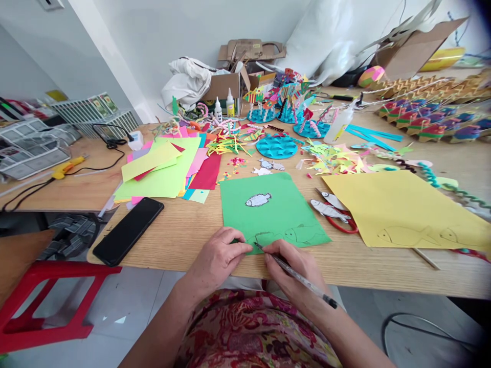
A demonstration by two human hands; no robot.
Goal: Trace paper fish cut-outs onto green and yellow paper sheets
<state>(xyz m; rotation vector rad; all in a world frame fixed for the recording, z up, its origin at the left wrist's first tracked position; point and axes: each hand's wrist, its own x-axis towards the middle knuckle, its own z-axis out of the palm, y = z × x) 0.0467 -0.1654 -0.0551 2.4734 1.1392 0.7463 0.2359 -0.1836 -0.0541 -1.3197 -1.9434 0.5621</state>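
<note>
A sheet of green paper (264, 184) lies before me on the table, with pencil-like fish outlines along its near edge. My right hand (293, 260) grips a pen (303, 279), its tip touching the sheet beside a fish outline. My left hand (217, 255) is at the sheet's near left edge, fingers bent and closed on the paper. A white fish cutout (258, 200) rests on the green sheet. To the right lie more fish cutouts (329, 210) over red-handled scissors (341, 225), partly covered by a yellow sheet (395, 204) bearing fish outlines.
A black phone (129, 230) sits near the front left edge. Behind it is a pile of coloured paper (161, 166). Paper scraps (337, 158), a blue scalloped disc (276, 146) and a glue bottle (339, 124) stand farther back. A red stool (57, 301) is at lower left.
</note>
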